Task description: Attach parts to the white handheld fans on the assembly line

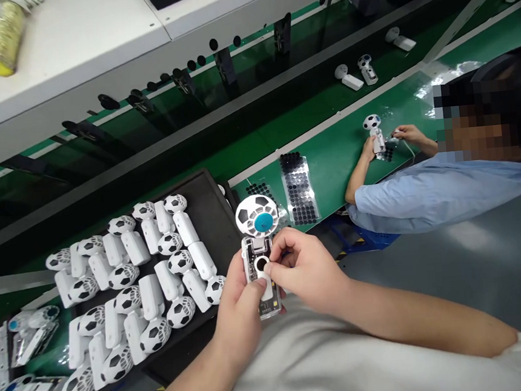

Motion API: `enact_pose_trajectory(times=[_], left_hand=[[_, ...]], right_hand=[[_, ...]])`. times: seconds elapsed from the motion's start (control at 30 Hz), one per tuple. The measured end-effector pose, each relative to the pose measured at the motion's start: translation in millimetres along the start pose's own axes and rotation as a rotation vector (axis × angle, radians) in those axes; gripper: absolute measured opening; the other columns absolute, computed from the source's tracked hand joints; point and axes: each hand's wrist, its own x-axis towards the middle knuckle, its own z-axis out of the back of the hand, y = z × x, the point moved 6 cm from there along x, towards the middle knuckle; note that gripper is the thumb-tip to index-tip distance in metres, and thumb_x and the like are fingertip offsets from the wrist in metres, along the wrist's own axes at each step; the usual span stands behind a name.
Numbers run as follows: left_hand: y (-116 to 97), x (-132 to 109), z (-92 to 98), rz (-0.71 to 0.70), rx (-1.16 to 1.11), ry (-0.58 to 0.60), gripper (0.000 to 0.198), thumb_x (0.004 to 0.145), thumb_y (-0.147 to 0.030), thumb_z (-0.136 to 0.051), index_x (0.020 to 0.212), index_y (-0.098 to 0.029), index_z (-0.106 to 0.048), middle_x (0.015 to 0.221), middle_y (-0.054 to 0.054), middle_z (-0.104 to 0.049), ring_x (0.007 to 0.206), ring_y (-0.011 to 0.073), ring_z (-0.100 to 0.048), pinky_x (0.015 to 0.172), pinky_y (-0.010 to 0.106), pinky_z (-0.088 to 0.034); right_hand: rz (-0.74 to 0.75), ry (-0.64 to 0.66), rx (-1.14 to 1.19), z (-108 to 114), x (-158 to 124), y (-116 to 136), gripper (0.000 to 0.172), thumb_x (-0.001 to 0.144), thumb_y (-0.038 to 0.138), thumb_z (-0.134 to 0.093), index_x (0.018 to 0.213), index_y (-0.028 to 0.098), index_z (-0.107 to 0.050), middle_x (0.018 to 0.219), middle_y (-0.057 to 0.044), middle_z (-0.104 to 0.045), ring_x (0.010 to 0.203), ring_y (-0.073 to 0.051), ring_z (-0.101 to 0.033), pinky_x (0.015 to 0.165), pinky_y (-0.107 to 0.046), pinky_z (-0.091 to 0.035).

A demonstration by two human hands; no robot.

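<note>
Worktop [331,171]: smooth green, stretching right of the black tray [208,215].
Left hand [240,307]: fingers gripping the gadget [249,250] by its flat body, thumb across its front.
Right hand [307,267]: curled inward, fingertips touching the gadget's white ring [262,257]; cannot tell whether gripping.
Gadget: right of the tray, round football-patterned plastic head, blue disc [263,223].

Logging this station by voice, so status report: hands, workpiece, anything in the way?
Left hand gripping soccer-ball-topped device. Right hand at its dark round part. Nothing visibly blocking either hand.
</note>
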Motion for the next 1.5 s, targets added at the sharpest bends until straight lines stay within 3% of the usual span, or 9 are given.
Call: enact_pose_trajectory(times=[0.17,0.37,0.47,0.57,0.63,0.8,1.07,1.27,1.5], left_hand=[[-14.6,-0.5,0.1,-0.197,0.114,-0.029,0.04,0.082,-0.029,-0.06,0.122,-0.022,-0.056,0.107,0.006,-0.066,0.102,0.0265,-0.062,0.086,0.038,-0.054],[-27.0,-1.6,2.7,-0.349,0.362,-0.024,0.034,0.087,-0.032,-0.057,0.119,-0.021,-0.057,0.116,0.008,-0.064,0.103,0.0253,-0.06,0.086,0.036,-0.053],[-17.9,4.8,5.3,-0.187,0.159,-0.014,0.037,0.08,-0.027,-0.059,0.117,-0.021,-0.056,0.108,0.007,-0.065,0.1,0.0264,-0.063,0.085,0.04,-0.055],[-5.8,8.0,-1.5,0.053,-0.216,0.05,0.036,0.076,-0.029,-0.055,0.112,-0.021,-0.053,0.096,0.005,-0.066,0.08,0.0251,-0.067,0.065,0.039,-0.058],[-7.5,7.5,-5.7,0.07,-0.336,0.074,0.031,0.077,-0.031,-0.056,0.107,-0.021,-0.053,0.096,0.005,-0.065,0.071,0.0227,-0.067,0.054,0.035,-0.057],[-17.0,4.2,-6.7,-0.018,-0.299,0.072,0.026,0.082,-0.039,-0.058,0.101,-0.021,-0.053,0.092,0.004,-0.064,0.059,0.0196,-0.064,0.044,0.031,-0.053],[-15.0,3.9,-5.3,0.026,-0.197,0.066,0.046,0.078,-0.045,-0.063,0.117,-0.023,-0.052,0.086,0.005,-0.069,0.075,0.0254,-0.068,0.06,0.036,-0.057],[-30.7,7.0,2.7,-0.285,0.098,-0.081,0.039,0.085,-0.033,-0.057,0.121,-0.02,-0.055,0.12,0.007,-0.065,0.112,0.026,-0.06,0.1,0.04,-0.049],[-38.2,3.5,1.2,-0.463,0.305,-0.087,0.038,0.094,-0.032,-0.05,0.13,-0.019,-0.047,0.128,0.009,-0.061,0.115,0.0216,-0.06,0.099,0.035,-0.049]], right_hand=[[-0.045,-0.032,0.002,0.3,0.5,3.8,0.023,0.062,0.017,-0.068,0.069,0.023,-0.046,0.062,0.007,-0.051,0.047,-0.011,-0.052,0.043,-0.025,-0.049],[-0.079,0.006,0.157,-6.1,5.7,5.2,0.03,0.058,0.016,-0.068,0.061,0.023,-0.039,0.053,0.009,-0.045,0.048,-0.01,-0.047,0.047,-0.024,-0.045],[-0.103,0.024,0.207,-6.9,11.3,3.6,0.033,0.058,0.02,-0.072,0.064,0.024,-0.04,0.054,0.009,-0.047,0.045,-0.011,-0.048,0.04,-0.023,-0.042],[-0.082,0.12,0.276,-5.6,17.2,5.8,0.03,0.066,0.03,-0.073,0.07,0.024,-0.045,0.057,0.008,-0.051,0.043,-0.011,-0.049,0.039,-0.024,-0.042],[0.001,0.115,0.299,2.3,21.0,10.4,0.024,0.07,0.031,-0.072,0.074,0.022,-0.05,0.062,0.006,-0.053,0.049,-0.011,-0.051,0.047,-0.024,-0.044],[0.075,0.067,0.274,13.7,22.7,14.5,0.019,0.071,0.025,-0.072,0.076,0.021,-0.054,0.067,0.005,-0.055,0.058,-0.011,-0.054,0.057,-0.026,-0.046],[0.024,0.12,0.217,4.4,13.8,11.3,0.023,0.073,0.028,-0.071,0.084,0.024,-0.051,0.069,0.003,-0.058,0.053,-0.013,-0.054,0.045,-0.025,-0.047],[0.102,-0.044,-0.178,9.5,11.4,16.1,0.019,0.072,0.022,-0.068,0.087,0.023,-0.058,0.08,0.0,-0.064,0.07,-0.016,-0.061,0.062,-0.029,-0.054],[0.065,-0.056,-0.272,2.6,15.5,23.2,0.024,0.066,0.019,-0.069,0.086,0.023,-0.056,0.084,0.0,-0.066,0.076,-0.018,-0.064,0.064,-0.03,-0.054]])
